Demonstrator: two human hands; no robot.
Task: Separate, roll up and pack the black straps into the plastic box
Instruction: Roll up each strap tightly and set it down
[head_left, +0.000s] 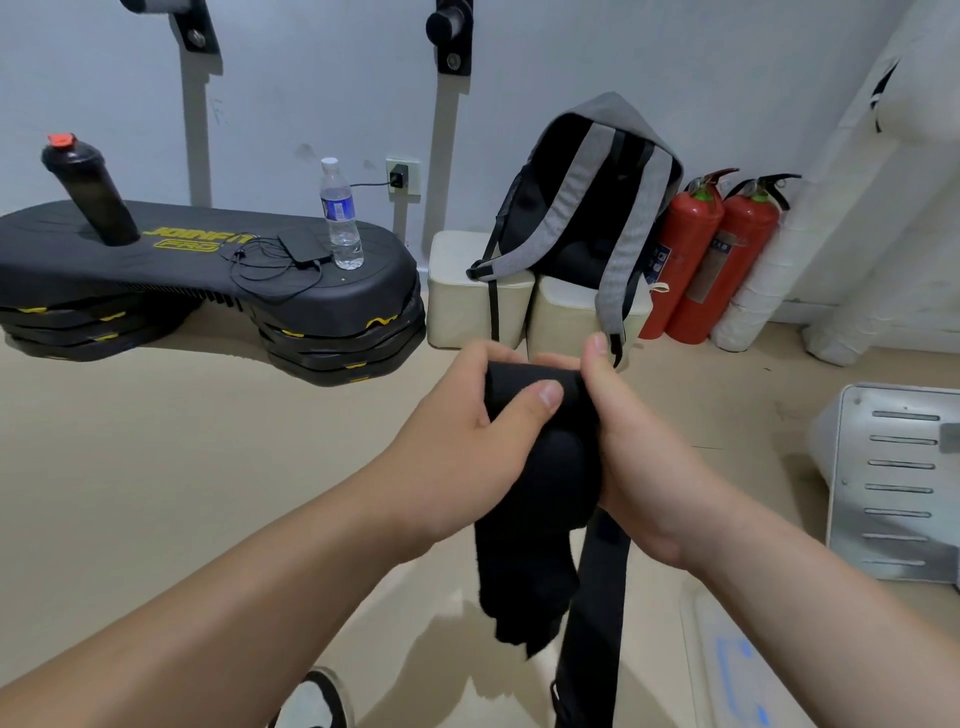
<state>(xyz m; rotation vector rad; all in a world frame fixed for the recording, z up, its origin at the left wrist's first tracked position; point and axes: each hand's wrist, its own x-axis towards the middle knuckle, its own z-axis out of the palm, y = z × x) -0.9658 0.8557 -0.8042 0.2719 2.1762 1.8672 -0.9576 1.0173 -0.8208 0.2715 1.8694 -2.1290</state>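
The left hand and the right hand both gripped a bundle of black straps, held up in the air above the floor. The left thumb pressed on the front of the bundle and the right hand clasped its other side. A loose end drooped below the hands. One flat strap hung straight down out of view. A backpack and two fire extinguishers stood behind.
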